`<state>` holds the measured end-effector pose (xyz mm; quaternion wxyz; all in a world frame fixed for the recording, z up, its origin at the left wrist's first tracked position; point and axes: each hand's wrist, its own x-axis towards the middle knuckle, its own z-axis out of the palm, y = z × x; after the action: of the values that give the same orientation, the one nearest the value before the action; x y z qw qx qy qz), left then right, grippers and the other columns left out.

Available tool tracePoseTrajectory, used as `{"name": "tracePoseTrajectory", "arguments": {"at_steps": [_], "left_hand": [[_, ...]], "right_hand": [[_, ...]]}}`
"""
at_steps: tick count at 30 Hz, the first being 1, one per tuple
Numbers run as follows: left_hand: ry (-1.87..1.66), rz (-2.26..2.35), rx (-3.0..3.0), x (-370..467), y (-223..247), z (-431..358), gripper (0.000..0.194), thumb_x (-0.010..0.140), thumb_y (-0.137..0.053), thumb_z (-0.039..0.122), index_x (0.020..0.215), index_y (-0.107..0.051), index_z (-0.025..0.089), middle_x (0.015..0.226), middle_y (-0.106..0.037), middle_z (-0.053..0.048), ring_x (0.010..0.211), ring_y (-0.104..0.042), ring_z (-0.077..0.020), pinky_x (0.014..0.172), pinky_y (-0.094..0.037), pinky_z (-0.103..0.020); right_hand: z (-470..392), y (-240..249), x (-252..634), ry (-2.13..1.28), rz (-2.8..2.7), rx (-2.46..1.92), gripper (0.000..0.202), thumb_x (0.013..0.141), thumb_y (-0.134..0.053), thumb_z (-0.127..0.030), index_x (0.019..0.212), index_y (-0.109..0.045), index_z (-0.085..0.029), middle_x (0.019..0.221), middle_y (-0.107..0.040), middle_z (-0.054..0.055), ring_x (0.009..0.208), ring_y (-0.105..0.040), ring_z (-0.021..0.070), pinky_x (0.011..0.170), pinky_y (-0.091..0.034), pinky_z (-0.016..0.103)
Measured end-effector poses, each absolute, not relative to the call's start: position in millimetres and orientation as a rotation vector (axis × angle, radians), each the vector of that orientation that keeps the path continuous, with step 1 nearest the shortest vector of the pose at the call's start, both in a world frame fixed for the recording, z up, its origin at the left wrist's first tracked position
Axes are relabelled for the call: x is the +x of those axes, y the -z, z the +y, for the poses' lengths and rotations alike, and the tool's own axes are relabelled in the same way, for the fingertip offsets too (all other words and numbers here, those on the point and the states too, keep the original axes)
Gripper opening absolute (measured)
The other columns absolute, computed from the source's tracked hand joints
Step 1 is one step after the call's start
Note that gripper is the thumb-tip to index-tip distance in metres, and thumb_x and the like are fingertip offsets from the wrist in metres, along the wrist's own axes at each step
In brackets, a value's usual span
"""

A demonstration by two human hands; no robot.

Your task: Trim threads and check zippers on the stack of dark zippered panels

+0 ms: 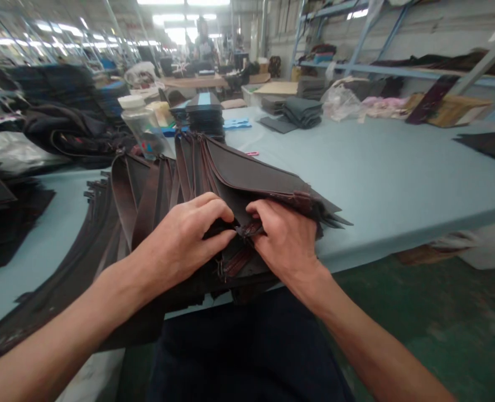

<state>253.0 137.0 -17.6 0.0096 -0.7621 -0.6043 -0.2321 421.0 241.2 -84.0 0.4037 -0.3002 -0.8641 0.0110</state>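
Observation:
A thick bundle of dark brown fabric panels [251, 170] with piped edges lies in front of me at the table's near edge. My left hand [195, 229] pinches a panel corner between thumb and fingers. Close beside it, my right hand [287, 234] grips the same corner area, its fingers curled under the upper panels. Frayed seam ends [247, 229] show between the two hands. More panels [147, 190] stand folded on edge to the left, behind my left forearm. My palms hide part of the bundle.
The pale blue table [406, 173] stretches right. A clear plastic jar [142, 125] with a white lid stands behind the bundle, near stacked dark pieces [205, 114]. Folded grey fabric [301, 111] and a clear plastic bag [343, 100] lie farther back. Dark pieces [8, 218] are at left.

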Motion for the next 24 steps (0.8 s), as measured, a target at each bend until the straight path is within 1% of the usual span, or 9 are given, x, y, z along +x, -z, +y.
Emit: {"name": "tracePoseTrajectory", "arguments": {"at_steps": [2,4,6,8,10,13,15,19,24], "left_hand": [[0.780,-1.904,-2.381,253,20,135,0.006,0.095,-0.063,0.022,0.095,-0.066,0.017,0.100,-0.070,-0.005,0.091,-0.069,-0.0187,0.081,-0.052,-0.031],[0.837,-1.903,-2.409,253,21,135,0.006,0.097,-0.062,0.021,0.097,-0.067,0.017,0.106,-0.072,-0.005,0.097,-0.071,-0.0183,0.087,-0.053,-0.030],[0.867,-1.901,-2.458,255,19,136,0.010,0.099,-0.060,0.022,0.101,-0.069,0.018,0.110,-0.072,-0.005,0.101,-0.071,-0.0180,0.091,-0.053,-0.030],[0.871,-1.909,-2.528,257,16,138,0.015,0.099,-0.060,0.024,0.107,-0.071,0.018,0.113,-0.073,-0.005,0.103,-0.071,-0.0188,0.092,-0.054,-0.030],[0.872,-1.971,-2.595,259,11,141,0.019,0.099,-0.060,0.027,0.111,-0.072,0.019,0.113,-0.075,-0.004,0.098,-0.071,-0.0192,0.088,-0.055,-0.030],[0.858,-2.207,-2.657,263,1,146,0.025,0.098,-0.059,0.032,0.116,-0.073,0.021,0.098,-0.077,-0.001,0.077,-0.067,-0.0174,0.070,-0.054,-0.027],[0.817,-2.377,-2.706,264,-6,150,0.027,0.097,-0.060,0.036,0.116,-0.073,0.022,0.091,-0.076,0.000,0.072,-0.065,-0.0172,0.063,-0.052,-0.025],[0.721,-2.614,-2.822,266,-18,156,0.026,0.097,-0.061,0.041,0.111,-0.072,0.022,0.093,-0.077,-0.001,0.075,-0.066,-0.0172,0.063,-0.052,-0.022],[0.515,-2.643,-2.829,265,-26,165,0.026,0.095,-0.061,0.045,0.101,-0.075,0.023,0.078,-0.068,0.001,0.067,-0.059,-0.0140,0.056,-0.047,-0.019]], "right_hand": [[244,85,414,-0.058,-2.178,-0.810,0.006,0.085,-0.070,-0.017,0.084,-0.072,-0.023,0.081,-0.079,0.003,0.081,-0.073,0.0246,0.064,-0.038,0.033],[246,89,410,-0.095,-2.150,-0.822,0.014,0.090,-0.067,-0.025,0.076,-0.066,-0.023,0.072,-0.074,0.003,0.074,-0.068,0.0223,0.063,-0.034,0.033],[248,95,410,-0.139,-2.123,-0.787,0.018,0.094,-0.061,-0.028,0.077,-0.064,-0.023,0.071,-0.072,0.003,0.072,-0.066,0.0210,0.066,-0.036,0.032],[249,100,413,-0.220,-2.115,-0.732,0.016,0.096,-0.057,-0.027,0.082,-0.065,-0.022,0.075,-0.072,0.003,0.073,-0.066,0.0209,0.069,-0.040,0.032],[250,103,416,-0.331,-2.108,-0.704,0.014,0.095,-0.056,-0.027,0.086,-0.065,-0.022,0.078,-0.072,0.004,0.075,-0.067,0.0213,0.071,-0.043,0.031],[250,103,420,-0.445,-2.076,-0.710,0.012,0.094,-0.058,-0.030,0.088,-0.065,-0.023,0.078,-0.072,0.003,0.074,-0.067,0.0211,0.070,-0.045,0.031],[251,103,422,-0.483,-2.044,-0.704,0.010,0.093,-0.059,-0.029,0.088,-0.066,-0.023,0.078,-0.072,0.002,0.071,-0.066,0.0199,0.069,-0.046,0.031],[253,108,425,-0.574,-1.963,-0.622,0.003,0.088,-0.067,-0.025,0.086,-0.065,-0.023,0.078,-0.073,0.000,0.066,-0.064,0.0169,0.066,-0.049,0.029],[256,119,427,-0.583,-1.874,-0.524,0.007,0.086,-0.067,-0.020,0.093,-0.067,-0.023,0.085,-0.076,0.000,0.069,-0.067,0.0167,0.067,-0.053,0.028]]}}
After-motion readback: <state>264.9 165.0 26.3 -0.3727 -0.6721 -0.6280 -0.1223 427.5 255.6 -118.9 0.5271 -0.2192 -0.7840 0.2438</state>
